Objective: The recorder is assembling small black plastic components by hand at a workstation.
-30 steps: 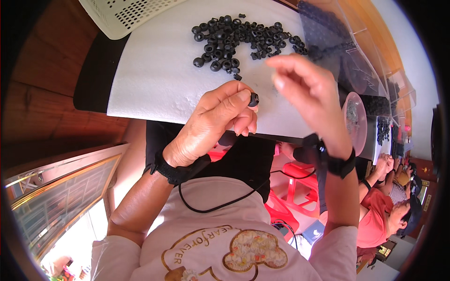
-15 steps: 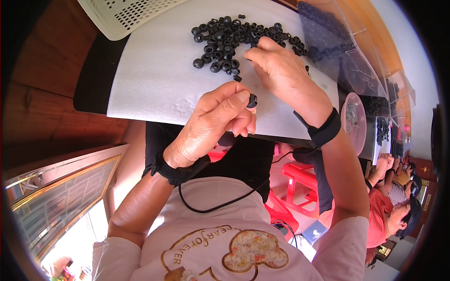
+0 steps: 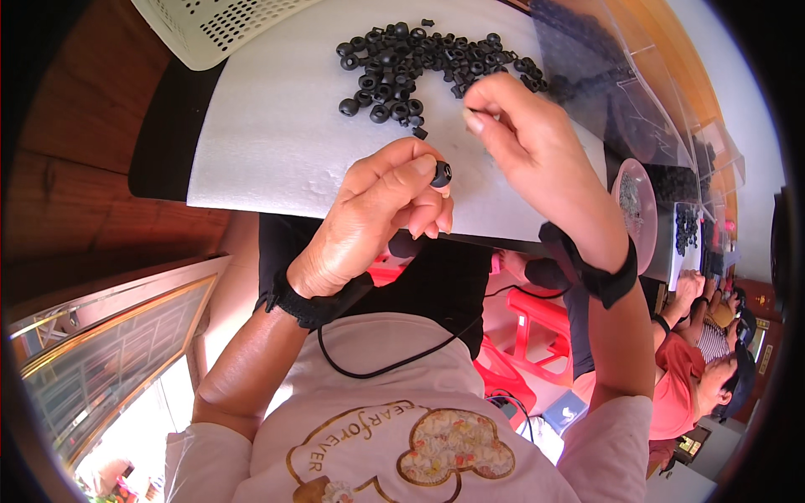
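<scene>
My left hand [image 3: 369, 210] is closed, pinching a small black rounded knob-like part [image 3: 441, 174] between thumb and forefinger, with a pale marking on its outward end. To its right, over the white foam sheet [image 3: 277, 151], my right hand [image 3: 524, 126] has thumb and forefinger pinched together. A dark speck shows at those fingertips, too small to name. Beyond both hands spreads a pile of small black parts [image 3: 390, 71], some round with a hole, others small and angular. One small black piece [image 3: 419, 132] lies at the pile's near edge, close above my left hand.
A cream perforated basket [image 3: 197, 50] stands at the far left. Clear plastic bins [image 3: 587, 50] with dark parts line the far right. A pink bowl [image 3: 646, 214] of small pieces sits right of the sheet. Red stools [image 3: 537, 331] and other people [image 3: 679, 377] are at the right.
My right hand has drawn back from the pile, toward me and to the right, fingertips pinched. My left hand has shifted slightly left, still holding the black knob-like part, its marking showing more.
</scene>
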`<action>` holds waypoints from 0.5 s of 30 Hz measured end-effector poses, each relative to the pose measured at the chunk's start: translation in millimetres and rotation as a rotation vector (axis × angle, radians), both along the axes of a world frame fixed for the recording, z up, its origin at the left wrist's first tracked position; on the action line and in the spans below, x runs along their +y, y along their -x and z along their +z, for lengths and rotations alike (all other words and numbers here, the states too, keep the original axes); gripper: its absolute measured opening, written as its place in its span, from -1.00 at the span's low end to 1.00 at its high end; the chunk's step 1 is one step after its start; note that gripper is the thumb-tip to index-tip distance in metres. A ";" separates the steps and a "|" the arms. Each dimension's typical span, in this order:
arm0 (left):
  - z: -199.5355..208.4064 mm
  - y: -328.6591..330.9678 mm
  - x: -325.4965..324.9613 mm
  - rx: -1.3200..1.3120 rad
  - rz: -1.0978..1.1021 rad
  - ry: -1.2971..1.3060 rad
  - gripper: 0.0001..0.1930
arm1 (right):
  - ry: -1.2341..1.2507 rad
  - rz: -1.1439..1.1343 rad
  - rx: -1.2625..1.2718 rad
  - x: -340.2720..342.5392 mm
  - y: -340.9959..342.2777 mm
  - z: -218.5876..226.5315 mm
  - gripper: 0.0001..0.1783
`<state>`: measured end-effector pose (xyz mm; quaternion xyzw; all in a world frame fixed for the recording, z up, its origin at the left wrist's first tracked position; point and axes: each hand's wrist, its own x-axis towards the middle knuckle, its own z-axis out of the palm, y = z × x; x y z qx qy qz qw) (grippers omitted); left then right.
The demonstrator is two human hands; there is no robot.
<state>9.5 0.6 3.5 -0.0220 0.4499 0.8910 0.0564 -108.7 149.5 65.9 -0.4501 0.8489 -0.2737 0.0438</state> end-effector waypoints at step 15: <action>0.9 -1.4 -2.1 0.028 -0.050 -0.001 -0.69 | 0.433 -0.160 -0.637 27.3 -55.8 5.7 -0.88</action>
